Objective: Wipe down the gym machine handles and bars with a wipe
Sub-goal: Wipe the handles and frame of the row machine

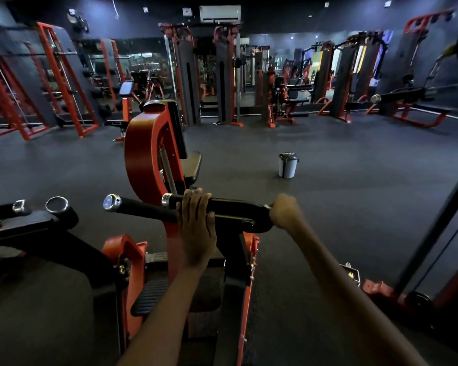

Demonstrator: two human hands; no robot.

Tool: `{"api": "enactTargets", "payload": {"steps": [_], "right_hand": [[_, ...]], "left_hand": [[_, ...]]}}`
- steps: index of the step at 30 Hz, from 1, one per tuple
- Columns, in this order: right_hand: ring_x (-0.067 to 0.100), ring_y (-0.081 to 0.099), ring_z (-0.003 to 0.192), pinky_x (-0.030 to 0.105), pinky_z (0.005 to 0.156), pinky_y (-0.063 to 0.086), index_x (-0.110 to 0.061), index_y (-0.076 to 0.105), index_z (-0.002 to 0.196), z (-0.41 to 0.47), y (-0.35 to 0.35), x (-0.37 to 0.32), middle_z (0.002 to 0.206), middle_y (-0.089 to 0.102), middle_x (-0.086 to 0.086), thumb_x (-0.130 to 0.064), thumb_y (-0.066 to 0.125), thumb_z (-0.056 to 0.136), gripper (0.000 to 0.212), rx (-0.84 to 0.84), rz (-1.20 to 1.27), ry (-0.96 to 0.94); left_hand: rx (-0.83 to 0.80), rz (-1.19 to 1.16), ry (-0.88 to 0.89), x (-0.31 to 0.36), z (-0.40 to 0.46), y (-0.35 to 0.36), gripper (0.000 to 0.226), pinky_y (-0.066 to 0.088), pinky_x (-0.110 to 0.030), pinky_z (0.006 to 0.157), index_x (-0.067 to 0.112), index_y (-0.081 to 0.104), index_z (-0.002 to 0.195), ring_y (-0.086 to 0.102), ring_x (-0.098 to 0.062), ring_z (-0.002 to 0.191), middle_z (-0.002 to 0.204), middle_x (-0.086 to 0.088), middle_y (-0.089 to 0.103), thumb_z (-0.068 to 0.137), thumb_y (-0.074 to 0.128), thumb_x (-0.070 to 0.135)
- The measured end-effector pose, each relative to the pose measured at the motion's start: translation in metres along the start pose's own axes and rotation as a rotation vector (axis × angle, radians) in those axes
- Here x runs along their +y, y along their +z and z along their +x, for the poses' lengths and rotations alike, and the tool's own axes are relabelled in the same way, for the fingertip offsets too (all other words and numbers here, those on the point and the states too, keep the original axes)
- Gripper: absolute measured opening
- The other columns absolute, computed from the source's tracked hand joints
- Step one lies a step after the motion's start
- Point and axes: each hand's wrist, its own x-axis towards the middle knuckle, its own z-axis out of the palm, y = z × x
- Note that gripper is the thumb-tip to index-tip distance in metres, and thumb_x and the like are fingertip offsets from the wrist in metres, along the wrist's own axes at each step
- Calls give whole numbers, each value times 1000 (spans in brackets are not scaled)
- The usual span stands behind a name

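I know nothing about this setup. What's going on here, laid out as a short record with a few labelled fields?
place: gym floor with red and black machines
left hand: rests on the black handle, fingers draped over it
right hand: curled at the bend of the same bar, a sliver of white wipe showing at its edge
nearby: grey bin standing on the floor beyond the machine
other handles: chrome-capped grip to the left, untouched
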Motion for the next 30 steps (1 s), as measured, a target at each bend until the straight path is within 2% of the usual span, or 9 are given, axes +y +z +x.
{"api": "enactTargets", "payload": {"steps": [5,7,10,14,16,18,20,26,30], "right_hand": [[34,66,84,37,70,54,5,65,90,-45,10,-54,90,66,21,4,45,88,20,256,90,-424],[33,64,90,34,78,51,4,67,96,-55,24,-59,95,66,20,-2,47,84,23,290,145,-662],[34,56,114,37,100,43,9,62,113,-55,37,-32,118,62,23,-4,48,82,37,291,137,-760],[14,52,121,32,104,43,-3,59,123,-49,26,20,129,57,8,2,61,84,40,404,257,-673],[20,56,116,33,99,48,-1,60,122,-44,14,35,126,58,13,6,61,81,41,467,281,-574],[27,51,119,16,99,36,1,53,126,-40,-4,49,133,49,17,10,54,85,43,460,305,-466],[29,46,118,8,87,26,3,52,125,-39,-21,64,134,44,18,7,47,90,35,400,310,-389],[21,50,81,16,59,21,0,59,96,-45,-58,134,107,47,14,-13,54,93,15,394,286,-280],[18,49,80,20,65,26,-4,63,98,-66,-73,194,103,53,10,-15,59,89,14,358,226,-278]], "left_hand": [[12,5,-18,1,0,2,46,14,-40,120,8,51,129,31,-30,139,139,-16,50,106,19,33],[15,20,-1,1,0,2,41,16,-42,119,10,47,130,31,-31,139,139,-17,51,105,22,30],[-10,30,23,-2,-3,-2,41,16,-44,120,9,45,135,28,-30,142,143,-17,47,105,24,29],[-85,37,-25,3,-2,-11,49,15,-44,120,8,50,136,28,-28,144,145,-11,46,106,20,32],[-103,35,-86,13,1,-14,53,18,-48,118,6,53,133,32,-31,141,142,-13,48,105,19,36],[-140,96,-175,30,7,-18,58,17,-49,119,4,54,132,32,-32,141,142,-15,48,104,17,39],[-204,147,-214,55,15,-19,60,11,-45,121,7,50,137,26,-29,144,148,-14,43,102,16,41],[-349,173,-154,158,15,-13,44,29,-41,113,8,56,130,45,-30,132,135,-13,56,98,42,35],[-488,217,-198,216,-17,2,36,33,-42,109,8,59,125,48,-29,127,130,-12,58,98,49,30]]}}
